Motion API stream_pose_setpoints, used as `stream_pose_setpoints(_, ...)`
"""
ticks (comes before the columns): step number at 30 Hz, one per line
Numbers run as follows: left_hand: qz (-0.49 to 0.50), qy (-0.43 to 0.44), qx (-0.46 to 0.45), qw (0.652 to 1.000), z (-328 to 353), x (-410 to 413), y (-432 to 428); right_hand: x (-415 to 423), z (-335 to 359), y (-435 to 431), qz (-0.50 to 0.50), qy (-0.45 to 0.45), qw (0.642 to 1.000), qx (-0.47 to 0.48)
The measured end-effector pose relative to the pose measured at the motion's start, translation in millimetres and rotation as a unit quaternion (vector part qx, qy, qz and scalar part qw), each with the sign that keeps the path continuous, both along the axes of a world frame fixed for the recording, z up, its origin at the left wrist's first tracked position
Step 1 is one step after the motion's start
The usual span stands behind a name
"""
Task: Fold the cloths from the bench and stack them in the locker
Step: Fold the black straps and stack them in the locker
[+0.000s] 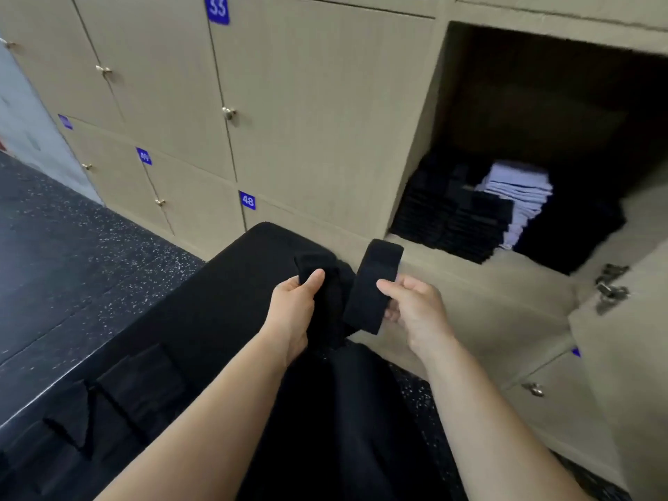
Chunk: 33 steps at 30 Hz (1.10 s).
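Note:
A black cloth (372, 283) hangs in the air above the far end of the black bench (224, 291). My left hand (294, 312) grips its left part, thumb on top. My right hand (415, 309) pinches the folded right part, which stands up as a flat strip. More loose black cloths (108, 403) lie on the bench at the lower left. The open locker (426, 139) at the upper right holds stacks of folded black cloths (455, 222) and a stack of folded pale lilac cloths (520, 197).
Closed beige lockers with blue number plates, 33 (217, 8) and 48 (247, 200), fill the wall behind the bench. The open locker's door (621, 341) with its metal hinge stands at the right. Dark speckled floor (72, 254) lies to the left.

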<state>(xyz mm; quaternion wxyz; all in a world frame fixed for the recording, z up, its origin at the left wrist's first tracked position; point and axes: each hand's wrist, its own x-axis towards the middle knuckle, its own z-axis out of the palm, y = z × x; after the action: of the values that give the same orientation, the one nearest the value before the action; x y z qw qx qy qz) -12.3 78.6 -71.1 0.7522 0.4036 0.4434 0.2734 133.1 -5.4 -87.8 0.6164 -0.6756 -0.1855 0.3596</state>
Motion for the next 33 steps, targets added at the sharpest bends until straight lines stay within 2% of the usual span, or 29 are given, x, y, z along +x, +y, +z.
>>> stream_pose_setpoints(10, -0.090, 0.038, 0.020, 0.995, 6.7, 121.3, -44.9, 100.8, -1.9, -86.6, -0.168, 0.021, 0.985, 0.025)
stream_pose_setpoints(14, -0.104, 0.055, 0.035, 0.992, 1.1, 145.6, -51.1, 128.7, -21.3, -100.9, -0.228, -0.018, 0.973, -0.015)
stream_pose_setpoints(22, -0.110, 0.072, 0.039, 0.991, -7.6, 172.2, -37.4, 189.4, -26.1, -99.0, -0.263, -0.151, 0.950, -0.075)
stream_pose_setpoints(24, -0.110, 0.074, 0.035, 0.991, -10.1, 177.5, -34.7, 207.3, -22.9, -96.0, -0.278, -0.211, 0.931, -0.108)
stream_pose_setpoints(28, -0.114, 0.074, 0.023, 0.991, -14.7, 188.0, -29.4, 236.3, -18.7, -88.7, -0.299, -0.342, 0.870, -0.192)
stream_pose_setpoints(33, -0.119, 0.060, 0.010, 0.991, -20.7, 199.2, -21.0, 265.5, -24.7, -80.7, -0.269, -0.460, 0.798, -0.281)
